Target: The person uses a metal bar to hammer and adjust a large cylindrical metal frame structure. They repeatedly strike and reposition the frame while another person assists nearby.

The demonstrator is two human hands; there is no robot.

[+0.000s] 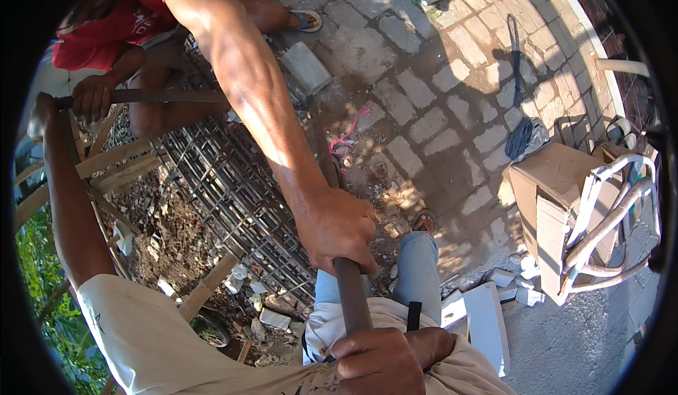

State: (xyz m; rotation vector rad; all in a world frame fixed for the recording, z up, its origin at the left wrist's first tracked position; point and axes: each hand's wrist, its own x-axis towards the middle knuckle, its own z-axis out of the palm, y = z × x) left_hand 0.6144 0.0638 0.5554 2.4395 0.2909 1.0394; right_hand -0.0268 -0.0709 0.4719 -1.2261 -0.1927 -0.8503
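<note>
In the lower middle my right hand (378, 363) is closed around the near end of a thick dark pipe (352, 296). A co-worker's hand (335, 229) grips this pipe farther up, reaching across from the far left. My left arm stretches to the far left, where my left hand (44, 114) is closed on the end of a second dark bar (162, 96). The co-worker's other hand (92, 98) holds that bar just beside mine. A long rebar cage (233, 190) lies between us, partly hidden under the co-worker's forearm.
Wooden planks (212, 285) and rubble surround the cage. A grey block (306, 68) and pink string (345, 140) lie beyond it. Right, a cardboard box (551, 172) stands by a bent metal frame (607, 218); a black bag (526, 139) rests behind. A white panel (487, 328) leans nearby.
</note>
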